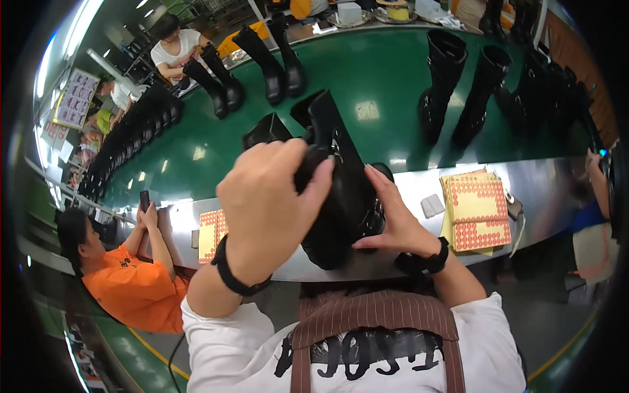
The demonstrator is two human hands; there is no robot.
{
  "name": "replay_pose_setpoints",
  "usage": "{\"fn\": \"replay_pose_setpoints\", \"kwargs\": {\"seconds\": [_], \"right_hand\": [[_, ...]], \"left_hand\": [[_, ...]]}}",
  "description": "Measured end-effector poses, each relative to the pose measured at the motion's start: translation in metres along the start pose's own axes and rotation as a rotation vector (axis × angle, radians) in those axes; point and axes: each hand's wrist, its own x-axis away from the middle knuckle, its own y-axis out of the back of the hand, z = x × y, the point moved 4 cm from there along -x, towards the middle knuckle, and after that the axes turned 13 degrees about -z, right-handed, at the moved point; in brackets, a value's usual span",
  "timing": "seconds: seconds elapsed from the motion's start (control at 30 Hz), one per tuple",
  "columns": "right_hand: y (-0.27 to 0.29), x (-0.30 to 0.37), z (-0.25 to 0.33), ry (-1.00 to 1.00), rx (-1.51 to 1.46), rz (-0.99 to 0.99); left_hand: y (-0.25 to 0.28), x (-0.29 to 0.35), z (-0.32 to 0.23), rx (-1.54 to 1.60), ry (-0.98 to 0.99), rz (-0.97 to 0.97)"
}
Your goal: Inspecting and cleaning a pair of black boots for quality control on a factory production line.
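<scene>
Right in front of me a tall black boot (343, 183) with metal buckles stands at the near edge of the bench. My right hand (400, 223) grips it low on its right side, thumb and fingers spread round the ankle. Raised at the boot's left side is my left hand (272, 196), its fingers curled closed against a dark rounded thing (311, 164). What that thing is, I cannot make out. Behind my left hand shows the top of another black boot (267, 128), mostly hidden.
Pairs of black boots stand along the green table (367, 124), with a long row (134, 134) at left. Yellow sticker sheets with red dots (477, 213) lie right of me, beside a small grey pad (432, 205). A person in orange (134, 288) holds a phone at left.
</scene>
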Motion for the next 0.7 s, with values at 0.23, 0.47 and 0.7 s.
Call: {"fn": "replay_pose_setpoints", "kwargs": {"seconds": [0.23, 0.47, 0.7], "right_hand": [[0.015, 0.04, -0.033, -0.118, -0.048, 0.126], [-0.013, 0.028, 0.013, 0.046, 0.051, -0.137], [0.018, 0.022, -0.008, -0.214, -0.07, -0.314]], "left_hand": [[0.01, 0.026, 0.018, -0.064, 0.145, 0.023], [0.016, 0.03, 0.0, 0.041, 0.058, 0.009], [0.068, 0.061, 0.006, 0.203, 0.361, -0.042]]}}
